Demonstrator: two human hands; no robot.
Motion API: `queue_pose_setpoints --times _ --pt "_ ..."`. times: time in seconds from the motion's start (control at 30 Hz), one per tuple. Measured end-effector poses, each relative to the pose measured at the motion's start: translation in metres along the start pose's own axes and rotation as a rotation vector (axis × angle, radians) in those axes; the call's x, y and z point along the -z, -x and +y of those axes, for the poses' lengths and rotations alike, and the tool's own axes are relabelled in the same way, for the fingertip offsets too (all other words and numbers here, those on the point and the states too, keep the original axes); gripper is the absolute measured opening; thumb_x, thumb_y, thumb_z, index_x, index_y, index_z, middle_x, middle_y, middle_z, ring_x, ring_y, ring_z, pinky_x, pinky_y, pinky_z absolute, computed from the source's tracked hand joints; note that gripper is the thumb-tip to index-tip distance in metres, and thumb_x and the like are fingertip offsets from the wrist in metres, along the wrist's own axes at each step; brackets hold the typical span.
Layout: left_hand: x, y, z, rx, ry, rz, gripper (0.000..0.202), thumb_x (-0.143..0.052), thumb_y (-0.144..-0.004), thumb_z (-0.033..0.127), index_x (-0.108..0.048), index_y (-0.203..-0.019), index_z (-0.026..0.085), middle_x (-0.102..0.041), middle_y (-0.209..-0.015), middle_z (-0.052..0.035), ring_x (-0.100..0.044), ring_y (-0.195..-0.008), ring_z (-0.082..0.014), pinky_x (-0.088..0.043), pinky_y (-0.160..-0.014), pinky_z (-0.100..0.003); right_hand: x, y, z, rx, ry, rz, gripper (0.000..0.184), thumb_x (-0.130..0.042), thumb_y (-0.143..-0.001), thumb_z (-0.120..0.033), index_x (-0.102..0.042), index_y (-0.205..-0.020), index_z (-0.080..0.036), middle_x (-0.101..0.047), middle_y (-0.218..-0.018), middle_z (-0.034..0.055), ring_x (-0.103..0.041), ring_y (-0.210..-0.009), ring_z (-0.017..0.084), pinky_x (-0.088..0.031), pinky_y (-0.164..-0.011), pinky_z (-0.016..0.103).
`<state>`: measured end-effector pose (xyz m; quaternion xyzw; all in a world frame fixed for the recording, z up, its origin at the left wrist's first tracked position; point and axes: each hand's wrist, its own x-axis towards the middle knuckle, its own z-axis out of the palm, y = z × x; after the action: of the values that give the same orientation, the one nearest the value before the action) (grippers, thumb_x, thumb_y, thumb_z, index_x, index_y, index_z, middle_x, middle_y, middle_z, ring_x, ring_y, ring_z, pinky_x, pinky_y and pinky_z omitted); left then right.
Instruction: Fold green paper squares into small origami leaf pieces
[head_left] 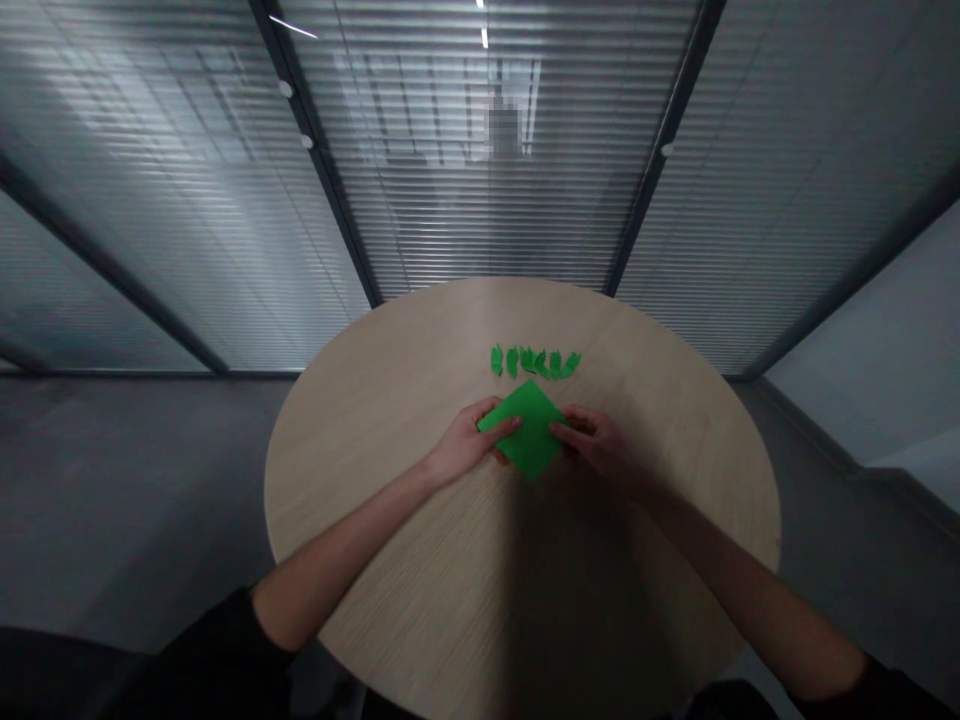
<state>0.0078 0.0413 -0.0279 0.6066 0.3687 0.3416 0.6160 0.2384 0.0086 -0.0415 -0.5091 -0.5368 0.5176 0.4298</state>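
Left hand (466, 440): pinching green paper square (531, 430), 9 o'clock corner.
Right hand (602, 443): pinching 3 o'clock corner.
Leaf-like green pieces (528, 360), 12 o'clock: could scatter if brushed.

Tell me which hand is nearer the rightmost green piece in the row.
Right. The right hand is on the near side of the rightmost green piece; the left hand is farther, nearer the person and to its left.

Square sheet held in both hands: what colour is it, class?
The sheet is bright green, seen best in the head view.
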Motion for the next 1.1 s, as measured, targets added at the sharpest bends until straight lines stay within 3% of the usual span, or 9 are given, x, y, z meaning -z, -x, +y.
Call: queue_pose_setpoints --times 0.13,0.33,0.5,0.63,0.73,0.87,1.03,1.1 --pt "-0.001 0.0 -0.002 0.037 0.123 -0.08 0.057 -0.082 -0.08 0.061 -0.061 -0.107 0.015 -0.071 -0.075 -0.0032 -0.067 -0.055 -0.014 -0.054 -0.053 -0.024 0.0 0.005 -0.007 0.016 -0.117 0.12 0.035 -0.079 -0.076 -0.05 -0.069 -0.09 -0.02 -0.059 -0.072 -0.0018 -0.05 -0.055 0.011 -0.039 -0.048 0.024" --pt "-0.001 0.002 -0.002 0.068 0.262 -0.096 0.05 -0.082 -0.083 0.046 -0.064 -0.116 0.014 -0.076 -0.083 -0.0064 -0.073 -0.061 -0.0168 -0.056 -0.053 -0.023 -0.001 0.008 -0.01 0.041 -0.208 0.021 0.033 -0.081 -0.076 -0.041 -0.075 -0.104 -0.023 -0.071 -0.088 0.0025 -0.064 -0.064 0.015 -0.05 -0.051 0.026" --pt "0.001 0.003 0.003 0.09 0.367 -0.082 0.037 -0.077 -0.084 0.032 -0.066 -0.114 0.012 -0.079 -0.087 -0.01 -0.076 -0.069 -0.0182 -0.058 -0.057 -0.023 -0.002 0.01 -0.01 0.04 -0.186 -0.017 0.025 -0.075 -0.077 -0.034 -0.078 -0.099 -0.021 -0.073 -0.078 0.0018 -0.065 -0.059 0.015 -0.054 -0.056 0.03" --pt "0.002 0.003 0.006 0.074 0.414 -0.104 0.041 -0.078 -0.082 0.041 -0.067 -0.11 0.012 -0.077 -0.088 -0.0102 -0.075 -0.072 -0.0199 -0.06 -0.06 -0.026 -0.001 0.012 -0.011 0.067 -0.152 -0.073 0.028 -0.078 -0.077 -0.031 -0.077 -0.103 -0.021 -0.073 -0.078 0.0008 -0.065 -0.061 0.015 -0.055 -0.059 0.029" --pt "0.001 0.003 0.006 0.057 0.356 -0.038 0.043 -0.079 -0.083 0.051 -0.069 -0.099 0.013 -0.074 -0.087 -0.007 -0.071 -0.069 -0.0169 -0.057 -0.058 -0.026 0.0 0.014 -0.011 0.068 -0.144 -0.152 0.03 -0.08 -0.08 -0.038 -0.077 -0.105 -0.022 -0.075 -0.09 0.0029 -0.07 -0.076 0.017 -0.057 -0.069 0.03" --pt "-0.002 0.004 0.007 0.03 0.223 0.0 0.036 -0.084 -0.079 0.046 -0.069 -0.087 0.014 -0.068 -0.076 -0.001 -0.062 -0.065 -0.0108 -0.049 -0.06 -0.021 -0.002 0.016 -0.011 0.024 -0.19 -0.191 0.032 -0.074 -0.089 -0.051 -0.075 -0.104 -0.024 -0.075 -0.103 0.0039 -0.071 -0.092 0.019 -0.058 -0.079 0.03" --pt "-0.003 0.007 0.008 -0.059 0.054 -0.133 0.038 -0.083 -0.082 0.041 -0.071 -0.106 0.014 -0.069 -0.083 -0.0021 -0.059 -0.066 -0.0109 -0.042 -0.059 -0.022 -0.007 0.016 -0.014 0.011 -0.123 -0.263 0.038 -0.079 -0.086 -0.053 -0.074 -0.113 -0.026 -0.076 -0.109 0.0052 -0.071 -0.098 0.021 -0.057 -0.083 0.032" --pt "-0.003 0.007 0.008 -0.095 0.014 -0.144 0.043 -0.082 -0.084 0.04 -0.068 -0.116 0.015 -0.063 -0.075 0.0014 -0.053 -0.06 -0.0091 -0.036 -0.054 -0.021 -0.009 0.015 -0.014 0.031 -0.061 -0.301 0.037 -0.083 -0.083 -0.049 -0.077 -0.111 -0.027 -0.077 -0.112 0.0052 -0.071 -0.102 0.023 -0.056 -0.089 0.034"
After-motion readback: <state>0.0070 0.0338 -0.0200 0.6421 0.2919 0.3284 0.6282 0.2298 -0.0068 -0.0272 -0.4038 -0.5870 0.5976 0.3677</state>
